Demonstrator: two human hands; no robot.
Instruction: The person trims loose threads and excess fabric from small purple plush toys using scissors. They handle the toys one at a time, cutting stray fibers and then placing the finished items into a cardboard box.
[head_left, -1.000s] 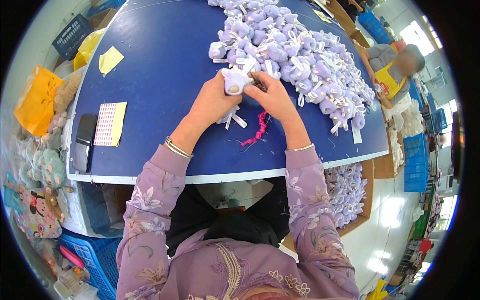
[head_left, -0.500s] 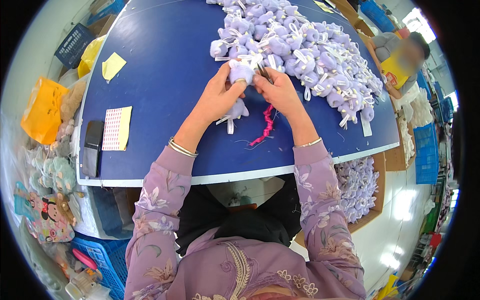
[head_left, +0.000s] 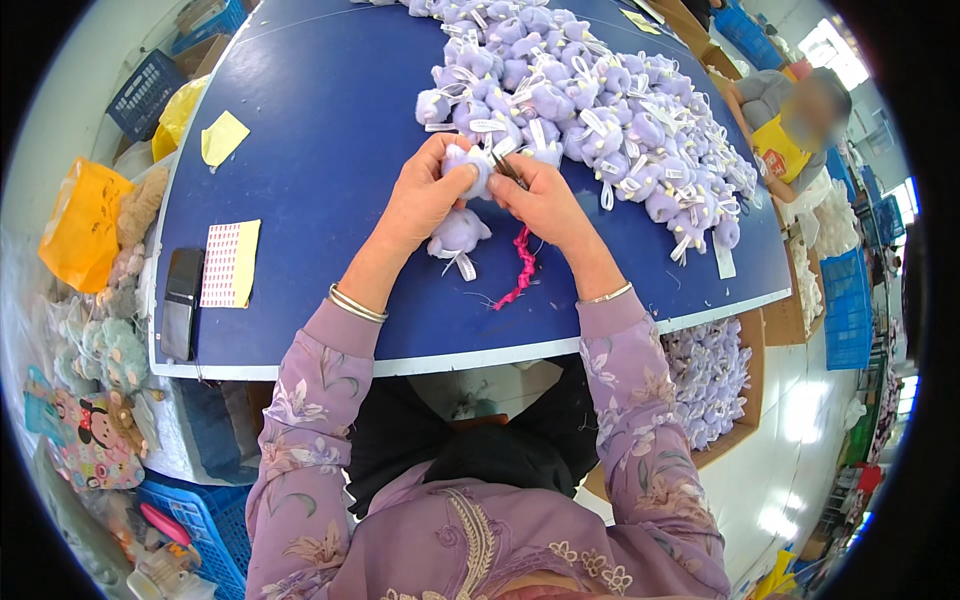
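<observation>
Blue covers the worktop (head_left: 330, 120), the largest thing we see, edged in white and reaching far past both hands. On its far right side spreads a heap of lilac plush toys (head_left: 600, 110), many with white loops and tags. Below the right edge we find a cardboard carton (head_left: 752, 385) filled with more lilac pieces. An orange bag (head_left: 85, 225) stands beyond the left edge.

Next come the hands, close together before the heap. The left hand (head_left: 425, 195) has its fingers curled round the left of one plush toy, thumb across its front. The right hand (head_left: 540, 200) is bent inward, its fingers closed on a slim dark tool, the thumb's tip touching the toy's right side; we cannot tell how the tool's hidden end sits.

To the left lie a sticker sheet (head_left: 225, 265) and, just beside it, a black phone (head_left: 181, 303). Below the left hand a loose plush toy (head_left: 460, 232) rests on the worktop. The held plush toy (head_left: 480, 168) is between the two hands. A twisted pink strip (head_left: 524, 268) lies below the right hand, and smallest is the slim dark tool (head_left: 508, 171).
</observation>
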